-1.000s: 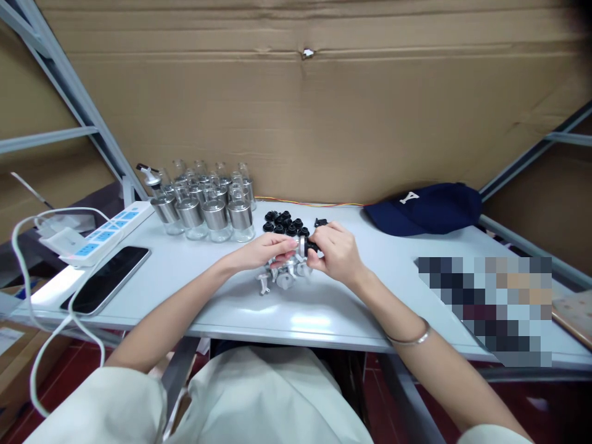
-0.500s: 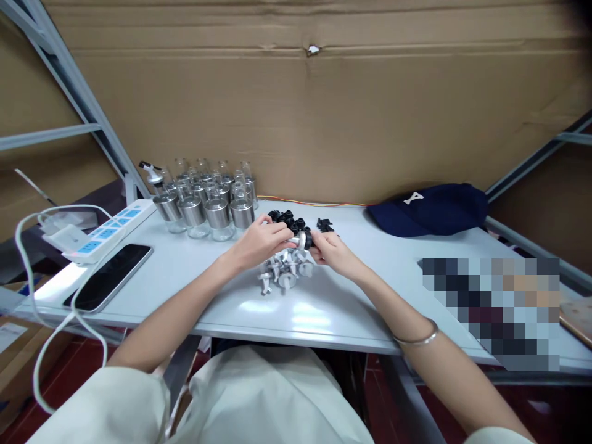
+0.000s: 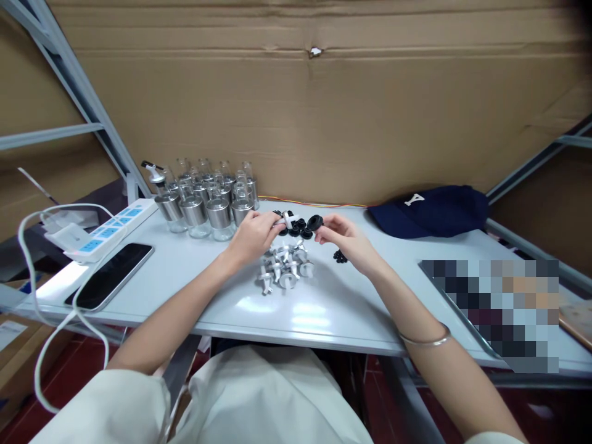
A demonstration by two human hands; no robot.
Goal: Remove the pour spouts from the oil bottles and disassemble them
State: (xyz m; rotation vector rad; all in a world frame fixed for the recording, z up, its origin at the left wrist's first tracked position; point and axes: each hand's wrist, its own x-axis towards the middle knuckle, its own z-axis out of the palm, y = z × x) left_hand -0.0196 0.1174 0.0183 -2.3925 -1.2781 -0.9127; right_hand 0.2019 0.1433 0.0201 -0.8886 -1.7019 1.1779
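left hand on a silver spout, right hand on a black stopper

the left hand pinches the silver spout between thumb and fingers, its round disc pointing toward the other hand; the grip seems chosen to leave that disc uncovered. the right hand pinches the black stopper at its outer edge, which likely keeps its round face in view. the two pieces are held up over the middle of the table, near each other but apart, probably at this height so both sit in front of the person's eyes.

below the hands lies a pile of silver spouts, and just behind it a cluster of black stoppers; sorted by kind and close in, they look placed for a short reach. some small black pieces sit by the right wrist, too small to make out.

the glass bottles with steel sleeves stand upright in rows at the back left, perhaps to stay out of the forearms' way. one of them carries a pourer with a black lever. a phone and a power strip lie on the far left, and a dark cap rests at the back right, all apart from the parts.
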